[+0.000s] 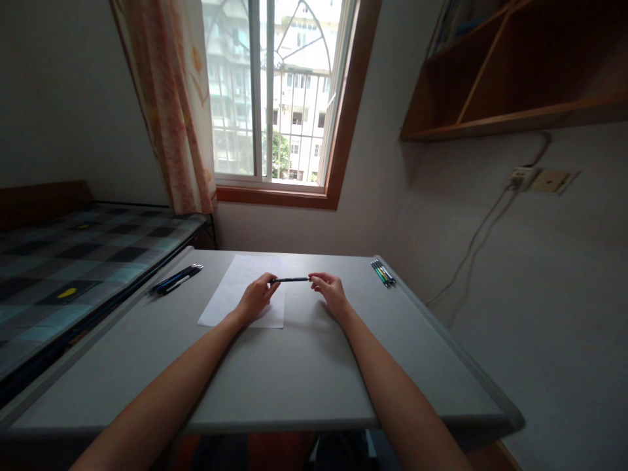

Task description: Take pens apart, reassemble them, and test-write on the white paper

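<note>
Between my two hands a dark pen (291, 280) is held level, a little above the far part of the table. My left hand (257, 296) is closed on its left end, over the white sheet of paper (220, 304). At the pen's other end, the fingertips of my right hand (331, 292) pinch the tip, to the right of the paper. Several dark pens (175, 280) lie in a bunch near the table's left edge. By the right edge lie several thin pens or refills (383, 273), some with green parts.
The pale grey table (284, 386) has a raised rim along its sides. A bed with a checked cover (122, 229) stands at the left. Behind are a curtain (179, 118) and a barred window. A wooden shelf (490, 118) and cables (471, 245) are on the right wall.
</note>
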The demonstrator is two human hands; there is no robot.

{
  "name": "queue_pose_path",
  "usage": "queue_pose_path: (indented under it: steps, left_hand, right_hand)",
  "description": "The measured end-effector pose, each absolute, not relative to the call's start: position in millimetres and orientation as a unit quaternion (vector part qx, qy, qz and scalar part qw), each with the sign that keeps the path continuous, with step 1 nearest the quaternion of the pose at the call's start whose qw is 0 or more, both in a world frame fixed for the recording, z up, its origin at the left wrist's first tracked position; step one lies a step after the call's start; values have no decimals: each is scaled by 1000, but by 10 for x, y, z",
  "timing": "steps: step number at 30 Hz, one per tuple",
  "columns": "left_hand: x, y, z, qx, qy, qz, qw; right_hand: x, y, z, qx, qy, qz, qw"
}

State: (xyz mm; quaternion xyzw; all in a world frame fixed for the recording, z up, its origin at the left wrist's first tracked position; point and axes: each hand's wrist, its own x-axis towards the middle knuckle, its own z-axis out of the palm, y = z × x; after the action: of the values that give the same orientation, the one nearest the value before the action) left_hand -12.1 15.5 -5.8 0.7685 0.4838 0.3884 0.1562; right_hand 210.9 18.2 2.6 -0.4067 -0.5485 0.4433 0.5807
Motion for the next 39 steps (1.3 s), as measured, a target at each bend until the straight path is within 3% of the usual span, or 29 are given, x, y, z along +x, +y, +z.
queue_pose_path:
  steps: [24, 28, 34, 39]
  left_hand:
    - [-111, 147, -43, 770, 488, 385, 144]
    - [-115, 136, -27, 783, 485, 376, 98]
    - [-106, 105, 36, 830, 435, 342, -68]
    - [-47, 58, 68, 870, 380, 305, -82]
  right_hand:
    - [2088, 179, 41, -452, -631, 283, 563]
    - [2087, 173, 55, -450, -632, 279, 565]
    - [2051, 193, 6, -434, -637, 318, 552]
    - [2022, 196, -11, -410, -613, 363, 571]
